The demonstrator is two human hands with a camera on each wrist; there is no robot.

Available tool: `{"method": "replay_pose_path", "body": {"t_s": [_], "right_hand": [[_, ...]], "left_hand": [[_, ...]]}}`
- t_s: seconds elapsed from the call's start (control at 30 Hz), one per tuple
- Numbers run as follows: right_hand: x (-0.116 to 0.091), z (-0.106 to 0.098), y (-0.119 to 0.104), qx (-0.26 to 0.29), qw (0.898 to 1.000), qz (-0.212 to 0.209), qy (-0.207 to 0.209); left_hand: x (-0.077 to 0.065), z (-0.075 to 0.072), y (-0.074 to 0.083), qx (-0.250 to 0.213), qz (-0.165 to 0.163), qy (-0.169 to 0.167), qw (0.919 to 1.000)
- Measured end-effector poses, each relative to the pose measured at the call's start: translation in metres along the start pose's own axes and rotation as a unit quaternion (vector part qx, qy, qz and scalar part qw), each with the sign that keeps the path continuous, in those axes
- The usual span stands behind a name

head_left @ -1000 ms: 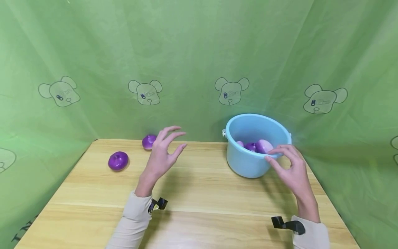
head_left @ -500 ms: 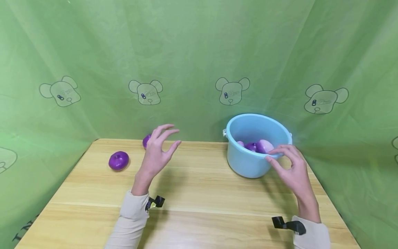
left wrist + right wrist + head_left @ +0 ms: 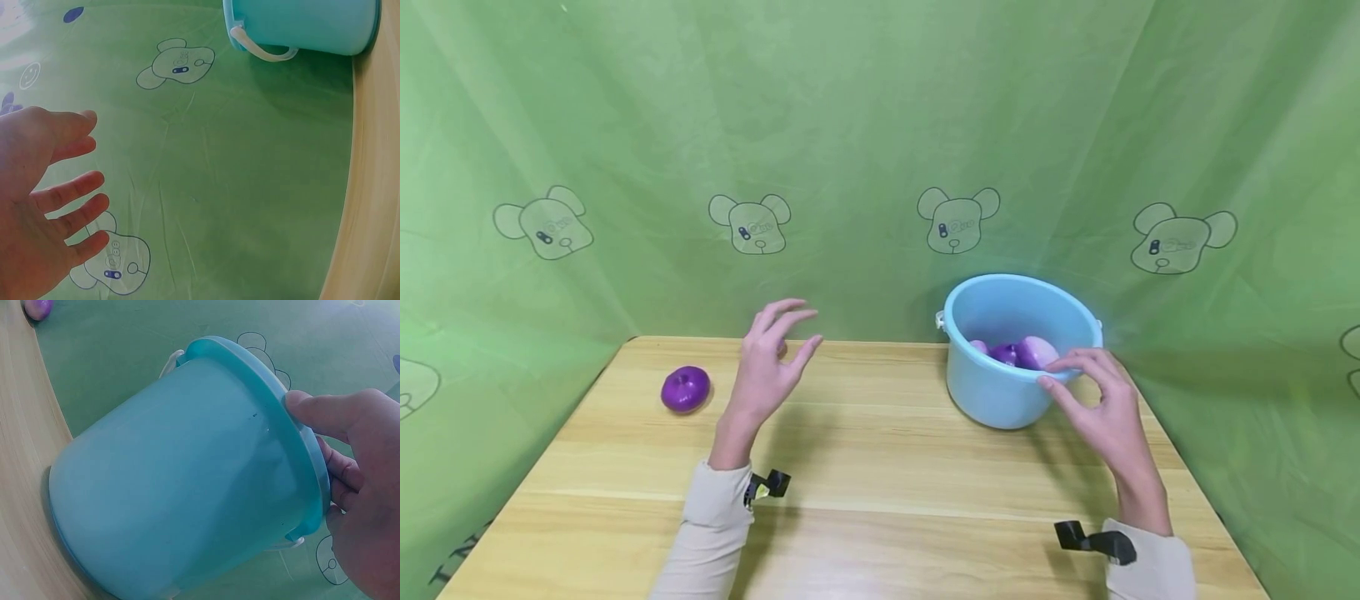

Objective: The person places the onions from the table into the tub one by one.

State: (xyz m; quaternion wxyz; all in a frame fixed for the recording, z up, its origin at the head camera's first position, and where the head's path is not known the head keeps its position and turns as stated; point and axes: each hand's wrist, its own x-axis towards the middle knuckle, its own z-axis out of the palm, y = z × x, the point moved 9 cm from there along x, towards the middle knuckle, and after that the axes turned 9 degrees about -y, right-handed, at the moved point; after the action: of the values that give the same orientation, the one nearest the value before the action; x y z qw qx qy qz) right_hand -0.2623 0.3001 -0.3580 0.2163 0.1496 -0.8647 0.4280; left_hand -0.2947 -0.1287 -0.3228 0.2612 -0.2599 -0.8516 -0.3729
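Observation:
My left hand (image 3: 763,367) is raised over the back left of the table, fingers spread and thumb apart, holding nothing. It mostly hides a purple onion (image 3: 782,349) at the back edge; a sliver shows between thumb and fingers. Left of that hand, another purple onion (image 3: 685,389) lies on the wood. At the right my other hand, the right one (image 3: 1111,412), pinches the near rim of a light blue bucket (image 3: 1000,400), thumb outside and fingers inside. Several purple onions (image 3: 1006,355) lie in the bucket. In the right wrist view, the thumb (image 3: 325,412) presses the rim's outer side.
Green curtains (image 3: 850,125) with printed bear heads hang behind and along both sides of the wooden table (image 3: 880,475). White handle mounts (image 3: 940,320) stick out at the bucket's sides. A black camera mount sits on each wrist.
My left hand has moved left and slightly nearer, now covering most of the onion at the back. The right hand keeps its pinch on the bucket rim, unmoved.

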Motion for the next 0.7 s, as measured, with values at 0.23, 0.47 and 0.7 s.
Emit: {"method": "replay_pose_path", "body": {"t_s": [0.23, 0.47, 0.7], "right_hand": [[0.001, 0.0, -0.001, 0.001, 1.0, -0.007, 0.002], [0.001, 0.0, -0.001, -0.001, 1.0, -0.004, 0.001], [0.0, 0.0, 0.0, -0.001, 1.0, -0.004, 0.002]], "left_hand": [[0.0, -0.005, -0.007, -0.005, -0.014, 0.007, 0.9999], [-0.001, -0.01, -0.014, -0.008, -0.017, 0.021, 0.9996], [-0.003, -0.013, -0.024, -0.007, -0.03, 0.025, 0.9992]]}}
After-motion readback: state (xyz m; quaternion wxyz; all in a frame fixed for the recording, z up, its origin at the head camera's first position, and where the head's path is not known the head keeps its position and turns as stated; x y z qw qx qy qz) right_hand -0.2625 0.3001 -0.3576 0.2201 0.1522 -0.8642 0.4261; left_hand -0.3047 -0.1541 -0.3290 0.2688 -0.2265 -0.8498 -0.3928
